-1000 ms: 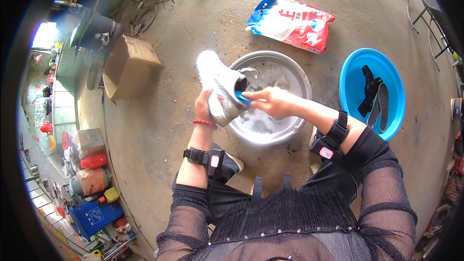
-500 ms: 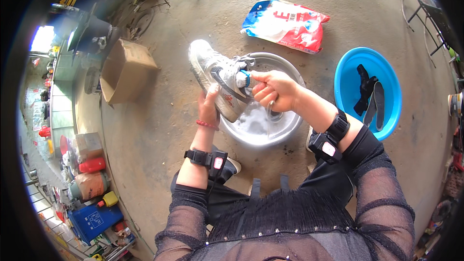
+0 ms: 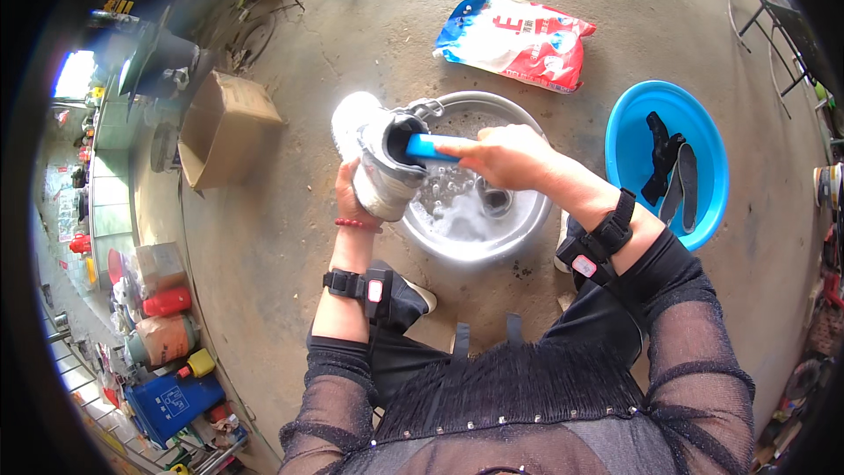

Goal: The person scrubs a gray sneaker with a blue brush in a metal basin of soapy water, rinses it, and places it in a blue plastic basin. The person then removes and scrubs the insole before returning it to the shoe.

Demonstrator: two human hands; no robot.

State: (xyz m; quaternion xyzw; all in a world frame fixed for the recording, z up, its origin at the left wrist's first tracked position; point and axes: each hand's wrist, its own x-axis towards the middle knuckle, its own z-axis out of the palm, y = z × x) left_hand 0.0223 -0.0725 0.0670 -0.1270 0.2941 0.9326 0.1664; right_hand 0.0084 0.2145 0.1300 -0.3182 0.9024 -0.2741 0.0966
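Observation:
My left hand (image 3: 353, 192) grips a white and grey sneaker (image 3: 384, 178) by its side, the opening turned toward the right. In my right hand (image 3: 505, 157) is a blue brush (image 3: 431, 147), its far end at the mouth of the shoe; the bristles are hidden. Beneath and to the right of the shoe stands a grey metal basin (image 3: 475, 252) of sudsy water. A dark round shape (image 3: 495, 200) shows in the suds below my right hand; I cannot tell what it is.
A blue basin (image 3: 621, 192) at the right holds black cloth (image 3: 659, 158) and grey insoles (image 3: 683, 185). Beyond the metal basin lies a red, white and blue detergent bag (image 3: 517, 40). An open cardboard box (image 3: 230, 127) stands at the left, with assorted goods along the left edge.
The shoe has turned so its opening faces the right, and sits slightly lower and farther left. The brush has moved from the heel's outside to the shoe's mouth.

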